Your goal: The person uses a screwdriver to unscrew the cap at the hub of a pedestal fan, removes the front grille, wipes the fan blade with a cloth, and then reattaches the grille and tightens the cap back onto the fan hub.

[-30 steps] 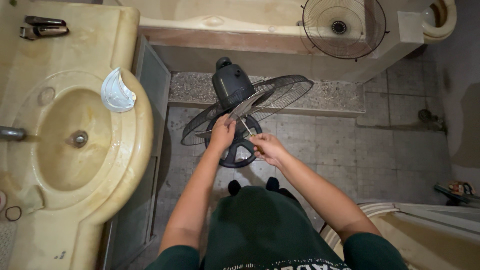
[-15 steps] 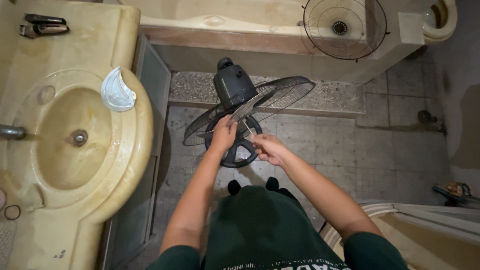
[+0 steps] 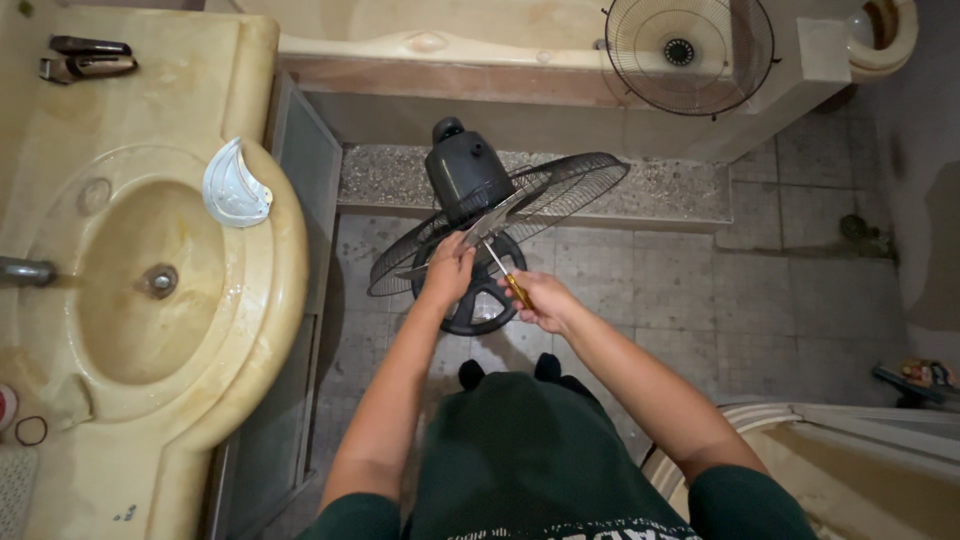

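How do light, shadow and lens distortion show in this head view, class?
Head view: light falls brightest on the sink; the floor's right edge lies in shadow; the wide lens bows the counter edges; left hand, right hand and fan look sharp.

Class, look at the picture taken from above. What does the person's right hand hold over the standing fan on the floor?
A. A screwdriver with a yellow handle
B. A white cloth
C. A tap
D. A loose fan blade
A: the right hand grips a screwdriver with a yellow handle, its thin shaft aimed at the middle of the fan, where the left hand rests.
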Available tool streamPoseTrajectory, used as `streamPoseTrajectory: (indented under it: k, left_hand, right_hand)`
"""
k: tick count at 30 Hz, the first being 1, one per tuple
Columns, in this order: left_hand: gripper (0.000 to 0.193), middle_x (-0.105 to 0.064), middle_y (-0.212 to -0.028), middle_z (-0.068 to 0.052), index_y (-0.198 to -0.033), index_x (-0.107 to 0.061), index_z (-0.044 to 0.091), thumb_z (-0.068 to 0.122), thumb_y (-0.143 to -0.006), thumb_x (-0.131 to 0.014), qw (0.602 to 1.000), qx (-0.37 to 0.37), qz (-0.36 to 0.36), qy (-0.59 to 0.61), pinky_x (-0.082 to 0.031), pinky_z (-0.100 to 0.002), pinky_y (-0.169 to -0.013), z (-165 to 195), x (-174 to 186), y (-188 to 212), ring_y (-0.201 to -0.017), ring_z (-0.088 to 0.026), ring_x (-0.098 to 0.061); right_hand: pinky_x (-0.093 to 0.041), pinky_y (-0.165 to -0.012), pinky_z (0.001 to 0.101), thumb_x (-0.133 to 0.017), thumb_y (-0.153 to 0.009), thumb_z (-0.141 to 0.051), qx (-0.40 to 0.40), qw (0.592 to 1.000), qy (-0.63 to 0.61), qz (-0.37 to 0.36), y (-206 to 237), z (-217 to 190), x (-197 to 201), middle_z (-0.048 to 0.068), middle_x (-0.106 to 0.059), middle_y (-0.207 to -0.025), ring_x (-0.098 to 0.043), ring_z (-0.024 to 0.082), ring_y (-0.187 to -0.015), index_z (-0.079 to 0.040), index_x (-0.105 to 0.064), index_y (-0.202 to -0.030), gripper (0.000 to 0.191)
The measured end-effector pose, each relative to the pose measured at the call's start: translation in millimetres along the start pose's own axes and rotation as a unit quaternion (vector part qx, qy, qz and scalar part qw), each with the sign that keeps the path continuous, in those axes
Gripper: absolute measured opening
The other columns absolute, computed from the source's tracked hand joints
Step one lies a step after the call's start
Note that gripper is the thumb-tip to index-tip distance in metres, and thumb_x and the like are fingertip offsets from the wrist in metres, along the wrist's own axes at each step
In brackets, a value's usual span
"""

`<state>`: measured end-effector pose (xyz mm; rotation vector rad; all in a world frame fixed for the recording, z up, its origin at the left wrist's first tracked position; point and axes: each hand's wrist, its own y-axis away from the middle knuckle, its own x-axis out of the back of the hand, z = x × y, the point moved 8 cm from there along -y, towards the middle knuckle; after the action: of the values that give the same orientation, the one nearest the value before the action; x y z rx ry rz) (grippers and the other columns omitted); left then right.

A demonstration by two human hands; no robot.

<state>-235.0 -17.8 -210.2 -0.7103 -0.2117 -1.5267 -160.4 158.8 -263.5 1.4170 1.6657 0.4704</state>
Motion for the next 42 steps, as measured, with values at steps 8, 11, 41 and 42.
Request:
streamPoseTrajectory:
  k: [8,11,41,42]
  left_hand:
    - [0.028,-0.067,-0.127,-0.021,-0.115,-0.069,-0.002,0.02,-0.101,-0.062,1.0,-0.023,-0.006,-0.017,-0.048,-0.043,-0.107,3.7,-0.8,-6.3,-0.122,-0.039,-0.062]
    - [0.029,-0.068,-0.121,-0.02,-0.116,-0.068,-0.003,0.02,-0.101,-0.06,1.0,-0.001,-0.02,0.019,-0.05,-0.042,-0.101,8.2,-9.0,-12.6,-0.115,-0.039,-0.064]
    - [0.025,-0.067,-0.114,-0.017,-0.119,-0.067,0.002,0.011,-0.098,-0.057,0.999,-0.009,-0.015,0.046,-0.052,-0.043,-0.091,50.2,-48.8,-32.3,-0.106,-0.04,-0.064]
    - [0.026,-0.067,-0.114,-0.018,-0.119,-0.067,0.001,0.011,-0.098,-0.057,0.999,-0.015,-0.013,0.042,-0.051,-0.044,-0.091,52.5,-50.8,-33.0,-0.106,-0.04,-0.063]
  right_hand:
    - [-0.055,-0.069,0.0409,-0.069,-0.093,-0.006,0.564,0.668,0.458,0.162,78.4,-68.7,-36.2,0.011,-0.064,-0.096,-0.065,0.033,-0.083,-0.012,-0.062,-0.126,0.035]
    - [-0.052,-0.063,0.0475,-0.067,-0.092,-0.009,0.489,0.621,0.58,0.2,77.6,-72.2,-44.2,0.016,-0.066,-0.096,-0.064,0.041,-0.074,-0.014,-0.063,-0.13,0.039]
    - [-0.047,-0.057,0.0297,-0.063,-0.097,-0.009,0.42,0.812,0.354,0.198,38.8,-92.5,34.7,0.012,-0.067,-0.071,-0.054,0.011,-0.059,-0.008,-0.076,-0.12,0.026]
    - [-0.046,-0.057,0.0283,-0.063,-0.098,-0.01,0.418,0.818,0.342,0.196,35.2,-91.7,39.9,0.01,-0.067,-0.071,-0.051,0.007,-0.06,-0.008,-0.076,-0.119,0.025]
